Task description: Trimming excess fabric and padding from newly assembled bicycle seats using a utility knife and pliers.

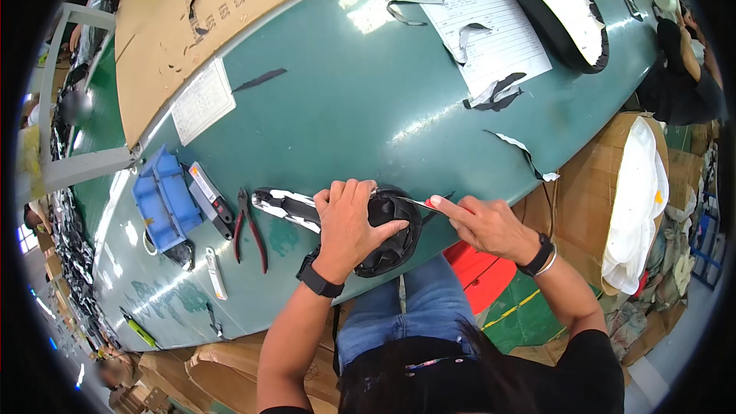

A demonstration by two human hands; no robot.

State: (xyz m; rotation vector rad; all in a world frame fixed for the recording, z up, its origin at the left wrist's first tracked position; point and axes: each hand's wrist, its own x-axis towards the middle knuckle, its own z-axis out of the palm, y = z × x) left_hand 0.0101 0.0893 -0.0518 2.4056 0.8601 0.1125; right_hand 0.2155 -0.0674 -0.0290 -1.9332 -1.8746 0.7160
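clasping black part in left hand, gripping red tool at its rim with right hand; seemingly mid-trimming, with strips strewn beyond both, remainder unclear.

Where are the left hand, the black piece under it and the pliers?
Left hand (347,224): head view, back of the hand.
Black piece (400,244): head view, its rounded end.
Pliers (244,211): head view, near the joint.

printed — white sheet, smaller paper, brown cardboard
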